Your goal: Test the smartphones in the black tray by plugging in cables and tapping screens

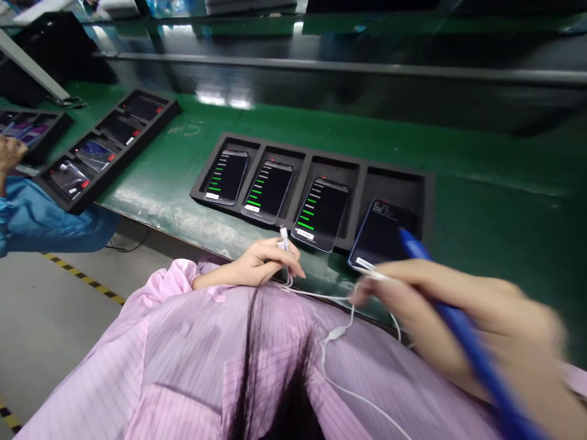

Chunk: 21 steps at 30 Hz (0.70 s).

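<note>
My left hand [261, 263] is closed around white cable plugs [283, 235] at the bench's front edge, with their plug ends pointing up. My right hand [449, 324], partly blurred, pinches a white cable end [371, 274] at the lower edge of the rightmost phone [383, 232]; whether it is plugged in I cannot tell. A blue pen [463, 333] also sits between the fingers of that hand. The black foam tray [397, 177] holds this phone and three others, including a left phone [227, 177], a second phone [268, 190] and a third phone [321, 212], their screens showing green lines.
Another foam tray [156, 143] of phones lies to the left. Beyond it are a co-worker's hand [10, 153] and blue sleeve [27, 208] by a further tray [50, 131]. A white cord [337, 333] hangs over my lap. A raised shelf [321, 64] runs behind the green bench [486, 201].
</note>
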Motion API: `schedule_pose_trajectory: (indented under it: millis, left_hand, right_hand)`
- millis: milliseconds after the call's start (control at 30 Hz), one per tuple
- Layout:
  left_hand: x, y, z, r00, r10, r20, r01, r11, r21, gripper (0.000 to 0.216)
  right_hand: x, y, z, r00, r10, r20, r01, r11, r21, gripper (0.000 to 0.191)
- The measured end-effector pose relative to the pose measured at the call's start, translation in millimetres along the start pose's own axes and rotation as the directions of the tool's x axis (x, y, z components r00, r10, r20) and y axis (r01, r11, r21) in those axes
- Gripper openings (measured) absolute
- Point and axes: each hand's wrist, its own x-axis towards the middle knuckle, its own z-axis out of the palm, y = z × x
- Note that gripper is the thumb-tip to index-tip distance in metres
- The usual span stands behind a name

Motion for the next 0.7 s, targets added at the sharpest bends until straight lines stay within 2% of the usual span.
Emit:
schedule_pose_trajectory:
  millis: [33, 100, 133, 200, 267, 367, 500, 600, 700]
  left_hand:
    - [-3.2, -0.8, -3.1, 1.0, -0.012, -0.029, 0.013, 1.0, 0.022, 0.046]
    - [-9.5, -3.1, -7.9, 0.983, -0.05, -0.175, 0.062, 0.996, 0.062, 0.046]
    - [-12.4, -4.5, -10.0, 0.963, -0.058, -0.261, 0.084, 0.992, 0.089, 0.045]
    - [-17.4, -6.7, -14.5, 0.914, -0.009, -0.406, 0.078, 0.985, 0.154, 0.038]
    - [-21.2, -6.8, -20.4, 0.879, 0.078, -0.471, 0.029, 0.976, 0.216, 0.04]
    - [-25.9, -2.9, -31.4, 0.873, 0.156, -0.463, 0.06, 0.906, 0.419, 0.047]
    - [-34.8, 1.3, -44.9, 0.931, 0.127, -0.343, 0.193, 0.628, 0.754, 0.028]
    - [-43.9, 0.6, -51.7, 0.955, 0.032, -0.293, 0.238, 0.503, 0.831, 0.035]
    - [-49.2, 1.7, -57.9, 0.939, 0.021, -0.343, 0.301, 0.43, 0.851, 0.042]
  right_hand:
    - [10.6, 1.4, 12.0, 0.995, -0.102, 0.0, 0.102, 0.995, -0.011, 0.016]
    - [27.1, 7.9, 34.2, 0.971, -0.239, -0.003, 0.237, 0.964, -0.123, 0.017]
    - [32.7, 13.2, 43.8, 0.969, -0.249, -0.004, 0.243, 0.948, -0.207, 0.02]
    - [38.5, 26.9, 58.8, 0.983, -0.183, 0.022, 0.18, 0.928, -0.326, 0.03]
    - [39.4, 41.6, 69.0, 0.994, -0.099, 0.052, 0.111, 0.927, -0.357, 0.037]
    - [37.0, 58.2, 77.9, 0.999, -0.024, 0.028, 0.032, 0.938, -0.345, 0.043]
    - [34.1, 67.1, 83.9, 1.0, -0.013, -0.022, 0.005, 0.951, -0.308, 0.047]
    - [32.9, 70.1, 87.6, 0.999, 0.013, -0.034, -0.023, 0.955, -0.297, 0.046]
    - [32.4, 73.2, 91.3, 0.998, 0.046, -0.036, -0.055, 0.957, -0.286, 0.044]
